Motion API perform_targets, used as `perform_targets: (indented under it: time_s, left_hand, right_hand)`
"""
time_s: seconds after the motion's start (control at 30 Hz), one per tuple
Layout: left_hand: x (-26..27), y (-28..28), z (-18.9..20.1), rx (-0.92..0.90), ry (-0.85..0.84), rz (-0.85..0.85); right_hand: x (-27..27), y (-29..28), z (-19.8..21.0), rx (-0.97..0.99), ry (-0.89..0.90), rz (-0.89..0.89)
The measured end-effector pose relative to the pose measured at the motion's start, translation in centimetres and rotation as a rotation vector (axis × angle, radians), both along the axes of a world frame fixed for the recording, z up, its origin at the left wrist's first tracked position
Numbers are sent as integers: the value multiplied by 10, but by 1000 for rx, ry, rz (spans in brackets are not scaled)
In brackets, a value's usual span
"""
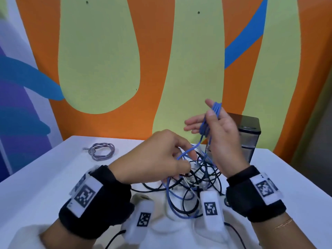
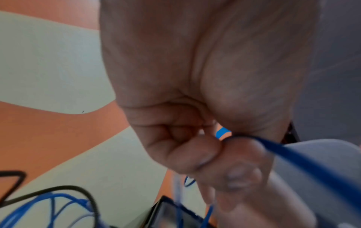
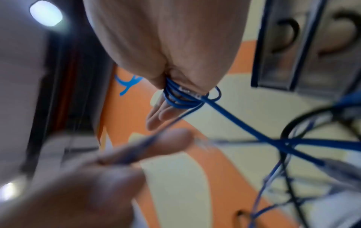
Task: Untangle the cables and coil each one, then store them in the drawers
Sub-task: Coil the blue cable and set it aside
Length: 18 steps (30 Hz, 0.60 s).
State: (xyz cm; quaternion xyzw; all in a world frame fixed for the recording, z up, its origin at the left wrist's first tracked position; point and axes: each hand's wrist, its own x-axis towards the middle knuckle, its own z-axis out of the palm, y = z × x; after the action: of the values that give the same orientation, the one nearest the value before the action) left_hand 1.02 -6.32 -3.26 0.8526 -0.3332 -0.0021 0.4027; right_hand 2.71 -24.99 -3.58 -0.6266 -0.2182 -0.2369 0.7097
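Head view, centre right: my right hand [image 1: 218, 130] is raised above the table [image 1: 45, 180], fingers nearly straight, with loops of the blue cable [image 1: 214, 112] wound round the palm and the thumb pressed onto them. Centre: my left hand [image 1: 156, 159] pinches a free run of the same cable between thumb and curled fingers, directly over the tangle of black cables [image 1: 203, 177] at the table's middle. A coiled grey cable [image 1: 102, 150] lies apart at upper left, with bare tabletop around it. The drawer unit [image 1: 248, 133] stands at the table's far right edge, just behind my right hand.
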Motion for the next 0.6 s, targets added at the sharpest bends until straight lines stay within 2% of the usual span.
perform_targets:
  time_s: [0.1, 0.17, 0.27, 0.4, 0.5, 0.6]
  left_hand:
    - [2, 11, 11, -165, -70, 76]
    - [10, 23, 16, -300, -113, 143]
    - [23, 40, 18, -479, -144, 215]
    - [33, 50, 18, -624, -257, 333]
    - [35, 56, 15, -637, -376, 314]
    - [38, 60, 10, -607, -407, 235]
  right_hand:
    - [-4, 4, -9, -364, 36, -110]
    - [-5, 5, -11, -451, 137, -43]
    - [-6, 3, -7, -444, 241, 145]
    - [-11, 3, -1, -465, 319, 306]
    - [-14, 4, 0, -405, 355, 401]
    - [-13, 2, 0, -232, 408, 493]
